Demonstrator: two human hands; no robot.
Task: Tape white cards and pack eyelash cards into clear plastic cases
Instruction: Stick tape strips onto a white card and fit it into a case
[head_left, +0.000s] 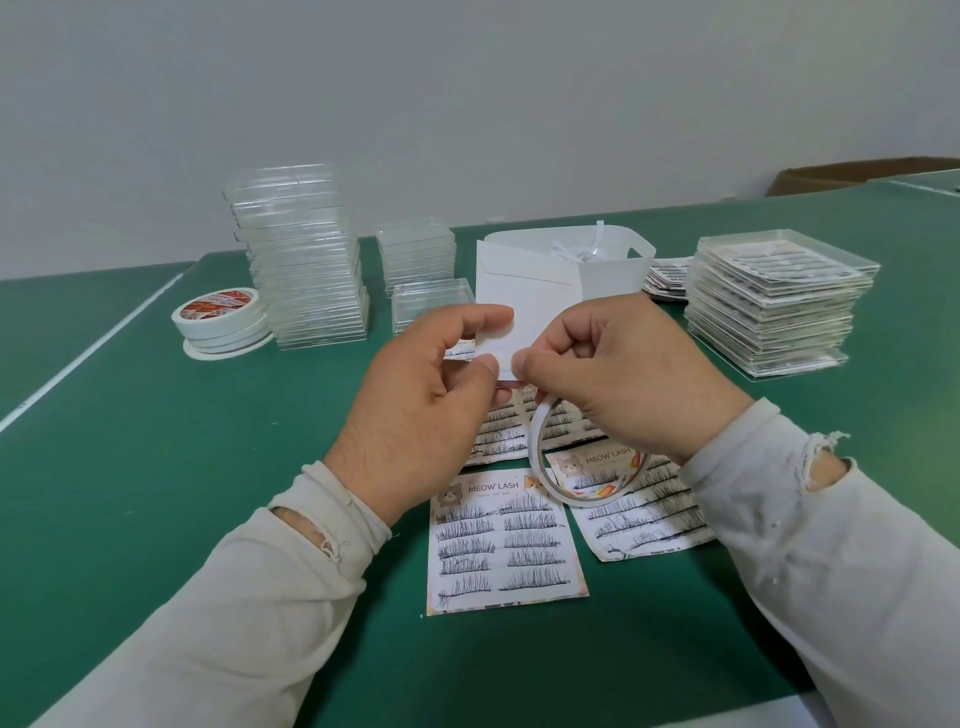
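Here my left hand pinched the thin white card by its lower edge; my right hand pinched the tape roll; the card looked light and easily bent.

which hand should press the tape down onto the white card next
Probably the right hand: it already pinches the tape at the lower edge of the white card, with the tape roll hanging beneath it. The left hand is holding the card steady.

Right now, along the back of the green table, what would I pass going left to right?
Tape rolls → tall stack of empty clear cases → shorter stack → white bin → stack of filled cases.
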